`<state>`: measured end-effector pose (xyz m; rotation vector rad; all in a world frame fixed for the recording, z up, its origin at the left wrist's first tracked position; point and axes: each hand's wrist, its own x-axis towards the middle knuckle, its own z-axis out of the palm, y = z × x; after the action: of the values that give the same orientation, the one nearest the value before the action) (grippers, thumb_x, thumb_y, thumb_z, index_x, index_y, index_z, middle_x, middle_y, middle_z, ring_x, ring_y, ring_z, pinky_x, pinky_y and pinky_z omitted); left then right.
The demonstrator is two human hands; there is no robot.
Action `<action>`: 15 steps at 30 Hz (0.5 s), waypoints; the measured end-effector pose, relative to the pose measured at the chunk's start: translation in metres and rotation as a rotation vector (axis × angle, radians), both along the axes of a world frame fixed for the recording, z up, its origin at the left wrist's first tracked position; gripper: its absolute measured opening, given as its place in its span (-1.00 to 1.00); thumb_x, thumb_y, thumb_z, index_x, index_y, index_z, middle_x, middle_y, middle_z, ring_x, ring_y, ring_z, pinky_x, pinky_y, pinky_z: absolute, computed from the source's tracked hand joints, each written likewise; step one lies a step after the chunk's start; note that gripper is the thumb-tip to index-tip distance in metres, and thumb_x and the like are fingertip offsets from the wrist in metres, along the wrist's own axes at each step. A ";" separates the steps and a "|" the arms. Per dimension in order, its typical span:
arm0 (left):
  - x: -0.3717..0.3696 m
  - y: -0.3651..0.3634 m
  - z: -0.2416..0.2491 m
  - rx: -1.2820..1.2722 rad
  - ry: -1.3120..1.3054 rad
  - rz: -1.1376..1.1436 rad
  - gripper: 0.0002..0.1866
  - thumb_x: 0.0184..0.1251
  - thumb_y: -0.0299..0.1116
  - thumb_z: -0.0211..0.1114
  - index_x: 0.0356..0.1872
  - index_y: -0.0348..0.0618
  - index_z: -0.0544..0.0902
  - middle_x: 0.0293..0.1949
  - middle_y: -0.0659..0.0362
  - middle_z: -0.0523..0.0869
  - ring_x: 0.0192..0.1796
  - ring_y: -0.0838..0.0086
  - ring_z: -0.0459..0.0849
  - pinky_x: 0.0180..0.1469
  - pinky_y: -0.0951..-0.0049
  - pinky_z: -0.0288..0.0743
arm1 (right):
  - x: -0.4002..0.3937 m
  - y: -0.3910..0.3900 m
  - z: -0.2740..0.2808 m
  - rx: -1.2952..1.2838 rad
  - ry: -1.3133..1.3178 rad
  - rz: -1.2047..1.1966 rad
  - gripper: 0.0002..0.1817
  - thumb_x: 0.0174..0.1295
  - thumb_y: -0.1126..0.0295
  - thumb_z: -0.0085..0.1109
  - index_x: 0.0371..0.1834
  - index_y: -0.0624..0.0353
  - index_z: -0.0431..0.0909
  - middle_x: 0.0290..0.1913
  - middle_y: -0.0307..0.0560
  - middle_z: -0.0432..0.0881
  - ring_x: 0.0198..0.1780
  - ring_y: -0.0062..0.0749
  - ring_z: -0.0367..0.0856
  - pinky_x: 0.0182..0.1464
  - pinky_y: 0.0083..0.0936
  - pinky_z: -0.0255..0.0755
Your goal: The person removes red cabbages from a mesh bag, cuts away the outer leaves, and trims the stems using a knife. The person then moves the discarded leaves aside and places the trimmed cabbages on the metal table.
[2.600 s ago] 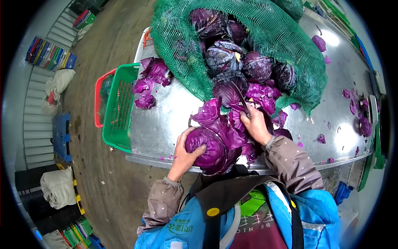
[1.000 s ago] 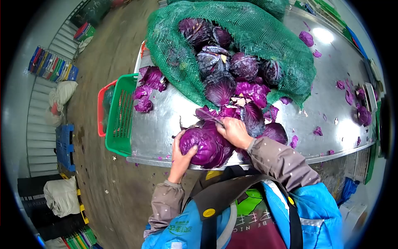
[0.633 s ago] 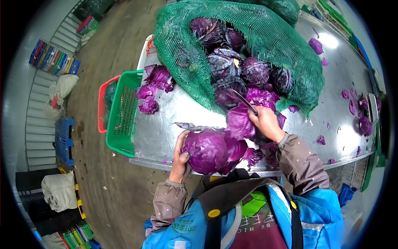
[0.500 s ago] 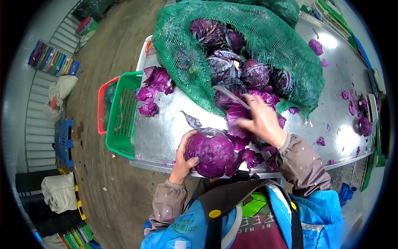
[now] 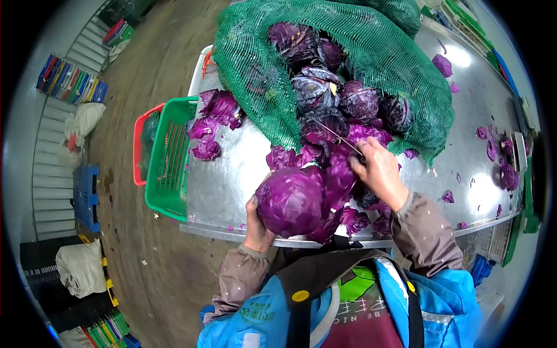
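A large purple cabbage (image 5: 289, 203) is in my left hand (image 5: 255, 225), whose fingers wrap round its left side near the table's front edge. My right hand (image 5: 380, 175) grips a thin-bladed knife (image 5: 336, 134), its blade pointing up and left over the cabbages. Loose purple outer leaves (image 5: 336, 174) lie between my two hands, touching the held cabbage's right side. Behind them a green mesh sack (image 5: 249, 87) lies open on the metal table (image 5: 232, 185), with several cabbages (image 5: 316, 90) showing in its mouth.
A green basket (image 5: 168, 156) and a red basket (image 5: 139, 145) stand left of the table. Torn leaves (image 5: 220, 110) lie at the table's left edge, and more scraps (image 5: 492, 151) with a small cabbage piece (image 5: 510, 177) at the right. A blue pallet (image 5: 86, 197) stands farther left.
The held cabbage has turned, showing a smoother side, and leaves now stand spread behind and beside it. My right hand has shifted slightly right and down with the knife.
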<state>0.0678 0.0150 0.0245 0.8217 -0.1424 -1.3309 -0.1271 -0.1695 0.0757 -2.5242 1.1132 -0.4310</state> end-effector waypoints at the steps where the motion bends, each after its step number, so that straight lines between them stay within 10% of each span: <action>1: 0.001 -0.003 0.002 -0.002 -0.003 0.001 -0.11 0.16 0.13 0.19 0.39 -0.24 0.13 0.28 -0.06 0.34 0.30 0.18 0.41 0.30 0.13 0.41 | 0.007 0.011 0.016 0.021 -0.138 0.015 -0.67 0.02 0.34 0.32 -0.13 0.17 0.57 -0.12 -0.03 0.55 -0.31 -0.08 0.63 -0.30 -0.24 0.53; 6: -0.001 -0.014 0.010 -0.044 -0.182 0.014 -0.18 0.19 -0.01 0.22 0.37 -0.28 0.17 0.23 -0.03 0.41 0.27 0.26 0.45 0.35 0.27 0.33 | 0.032 0.049 0.041 0.265 -0.366 0.597 -0.56 -0.09 0.43 0.41 -0.07 0.12 0.55 -0.06 -0.11 0.53 -0.25 -0.15 0.64 -0.25 -0.37 0.56; 11: -0.007 -0.008 0.013 0.068 -0.019 0.067 -0.30 0.26 -0.05 0.18 0.31 -0.29 0.26 0.19 -0.04 0.46 0.19 0.31 0.53 0.18 0.28 0.51 | 0.013 0.036 0.027 0.349 -0.506 0.565 -0.73 0.01 0.50 0.35 -0.22 0.24 0.51 -0.27 -0.07 0.57 -0.29 -0.26 0.63 -0.28 -0.43 0.52; 15: -0.015 -0.004 0.010 -0.021 0.013 -0.037 -0.34 0.29 -0.08 0.21 0.30 -0.22 0.27 0.21 -0.02 0.44 0.22 0.27 0.49 0.19 0.21 0.50 | -0.021 0.013 0.019 0.461 -0.294 0.068 -0.66 0.01 0.48 0.39 -0.16 0.34 0.54 -0.24 -0.10 0.60 -0.21 -0.34 0.62 -0.13 -0.43 0.52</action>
<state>0.0531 0.0110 0.0350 0.7965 -0.1617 -1.3666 -0.1482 -0.1570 0.0948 -2.0154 0.8907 -0.4492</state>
